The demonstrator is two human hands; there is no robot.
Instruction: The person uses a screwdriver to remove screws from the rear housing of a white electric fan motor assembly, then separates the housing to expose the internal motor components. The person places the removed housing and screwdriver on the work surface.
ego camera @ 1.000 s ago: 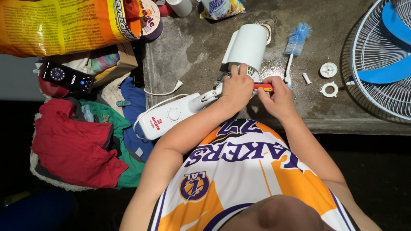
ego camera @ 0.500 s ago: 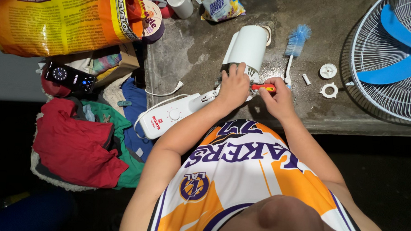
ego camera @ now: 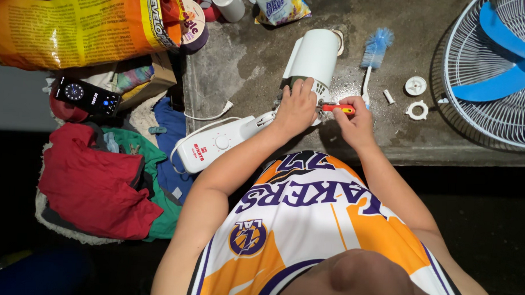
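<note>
A white fan motor housing (ego camera: 313,59) lies on the grey concrete ledge (ego camera: 248,65). My left hand (ego camera: 296,108) grips its near, slotted end. My right hand (ego camera: 354,124) is shut on a red-and-orange-handled screwdriver (ego camera: 338,109), whose tip points left into the housing beside my left fingers. The white fan base with its control knob (ego camera: 216,144) sticks out from under my left forearm, tilted toward the left.
A blue-bristled brush (ego camera: 373,52), a white cap (ego camera: 415,85), a white ring nut (ego camera: 417,110) and a small white peg (ego camera: 388,96) lie right of the housing. A fan grille with blue blades (ego camera: 498,74) is far right. An orange sack (ego camera: 81,22), a phone (ego camera: 85,96) and clothes (ego camera: 98,182) sit left.
Both hands stay at the housing's end; my right hand with the screwdriver has shifted only slightly.
</note>
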